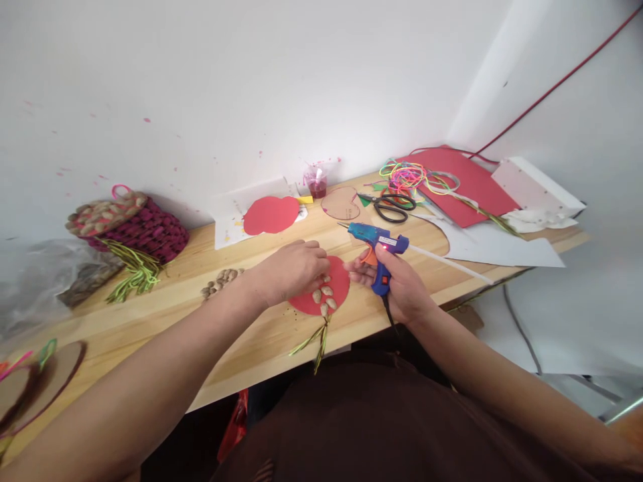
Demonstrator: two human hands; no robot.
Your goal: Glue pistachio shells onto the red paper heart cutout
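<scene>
Fingers of my left hand [291,268] press shells onto the flimsy red paper cutout [335,286]; my right hand [396,284] grips the light glue gun [378,244] by its handle.

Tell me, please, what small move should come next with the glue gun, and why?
Probably bring the glue gun in the right hand down to the red disc: the left hand presses on the disc, where a few shells lie and bare red remains.
</scene>
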